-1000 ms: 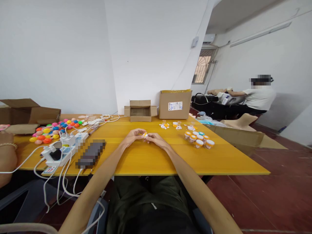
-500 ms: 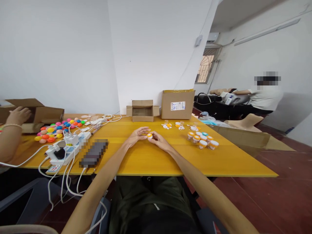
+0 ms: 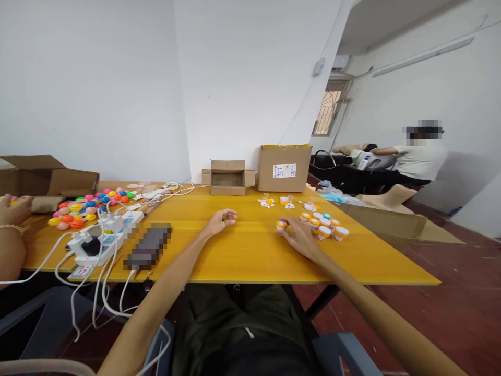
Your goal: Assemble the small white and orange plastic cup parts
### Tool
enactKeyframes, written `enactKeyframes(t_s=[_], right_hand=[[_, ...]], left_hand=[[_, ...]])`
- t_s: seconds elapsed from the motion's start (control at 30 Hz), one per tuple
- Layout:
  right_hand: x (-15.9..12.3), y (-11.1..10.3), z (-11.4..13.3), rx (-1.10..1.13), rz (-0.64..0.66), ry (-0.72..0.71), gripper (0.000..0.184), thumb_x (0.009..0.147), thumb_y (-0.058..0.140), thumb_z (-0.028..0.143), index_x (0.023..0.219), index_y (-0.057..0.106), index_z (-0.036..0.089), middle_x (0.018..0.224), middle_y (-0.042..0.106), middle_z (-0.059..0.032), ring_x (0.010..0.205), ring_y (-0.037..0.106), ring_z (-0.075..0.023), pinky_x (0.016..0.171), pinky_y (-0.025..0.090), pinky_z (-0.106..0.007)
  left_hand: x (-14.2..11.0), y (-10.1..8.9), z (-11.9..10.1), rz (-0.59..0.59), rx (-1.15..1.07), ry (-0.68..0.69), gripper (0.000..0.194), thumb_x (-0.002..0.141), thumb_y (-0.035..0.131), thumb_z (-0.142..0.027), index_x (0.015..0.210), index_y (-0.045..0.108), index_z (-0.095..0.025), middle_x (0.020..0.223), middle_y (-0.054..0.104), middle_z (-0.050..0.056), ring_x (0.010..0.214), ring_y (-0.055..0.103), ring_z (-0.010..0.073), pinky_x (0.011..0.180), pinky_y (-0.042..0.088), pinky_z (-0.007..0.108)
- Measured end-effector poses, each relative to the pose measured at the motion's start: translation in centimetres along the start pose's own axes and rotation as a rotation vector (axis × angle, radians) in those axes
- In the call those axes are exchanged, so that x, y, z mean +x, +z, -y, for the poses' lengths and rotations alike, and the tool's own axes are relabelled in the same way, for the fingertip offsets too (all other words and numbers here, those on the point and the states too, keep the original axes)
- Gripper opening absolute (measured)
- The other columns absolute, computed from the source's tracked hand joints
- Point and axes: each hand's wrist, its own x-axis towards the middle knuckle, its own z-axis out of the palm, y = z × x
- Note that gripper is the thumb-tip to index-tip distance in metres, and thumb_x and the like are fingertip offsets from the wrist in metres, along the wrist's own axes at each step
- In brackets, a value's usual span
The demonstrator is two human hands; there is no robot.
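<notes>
Pinching a small round orange-and-white-lidded plastic jar (image 3: 281, 225) in the right hand (image 3: 302, 238) between thumb and fingers, just left of clustered clear jars with orange, white and teal lids (image 3: 324, 230). Best gripped lightly, level, clear of neighbours. Holding nothing in the left hand (image 3: 219, 222), with fingers loosely curved.

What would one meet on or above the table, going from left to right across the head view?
Co-worker's hand, pile of colourful balls, smartphone, left hand, jar with orange-rimmed lid held by the right hand, cluster of lidded jars.
</notes>
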Motion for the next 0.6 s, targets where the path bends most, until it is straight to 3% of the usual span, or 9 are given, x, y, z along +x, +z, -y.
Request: enactKeyframes(t_s=[0.13, 0.33, 0.47, 0.6], right_hand=[[-1.2, -1.0, -2.1, -0.21, -0.066, -0.014, 0.025, 0.091, 0.046, 0.04, 0.103, 0.063, 0.025, 0.105, 0.069, -0.0109, 0.102, 0.061, -0.0307, 0.086, 0.046, -0.043], [-2.8, -1.7, -3.6, -0.458, -0.134, -0.01, 0.029, 0.091, 0.045, 0.038, 0.109, 0.061, 0.021, 0.119, 0.064, -0.0155, 0.111, 0.055, -0.0322, 0.089, 0.041, -0.044], [-2.6, -2.0, -3.7, -0.543, -0.132, 0.009, 0.043, 0.091, 0.046, 0.041, 0.125, 0.056, 0.016, 0.133, 0.056, -0.0205, 0.121, 0.048, -0.0357, 0.097, 0.036, -0.049], [-0.4, -1.5, -3.8, -0.568, -0.036, 0.055, 0.061, 0.091, 0.041, 0.057, 0.14, 0.049, 0.022, 0.147, 0.046, -0.0181, 0.134, 0.036, -0.0413, 0.104, 0.03, -0.058]], left_hand=[[-0.2, 0.1, 0.0, -0.01, 0.075, 0.024, 0.022, 0.078, 0.07, -0.025, 0.099, 0.069, -0.019, 0.099, 0.074, 0.005, 0.096, 0.067, 0.0199, 0.089, 0.051, 0.034], [-0.3, 0.4, -0.3, -0.018, 0.156, 0.052, 0.015, 0.078, 0.068, -0.021, 0.093, 0.07, -0.019, 0.096, 0.074, 0.005, 0.092, 0.067, 0.0199, 0.089, 0.052, 0.035], [-0.3, 0.5, -0.4, -0.027, 0.211, 0.03, 0.015, 0.08, 0.068, -0.024, 0.093, 0.071, -0.02, 0.095, 0.074, 0.005, 0.093, 0.068, 0.0208, 0.089, 0.052, 0.035], [-0.3, 0.5, -0.3, -0.037, 0.231, 0.04, 0.013, 0.081, 0.066, -0.025, 0.092, 0.071, -0.02, 0.095, 0.074, 0.005, 0.093, 0.068, 0.0209, 0.089, 0.053, 0.036]])
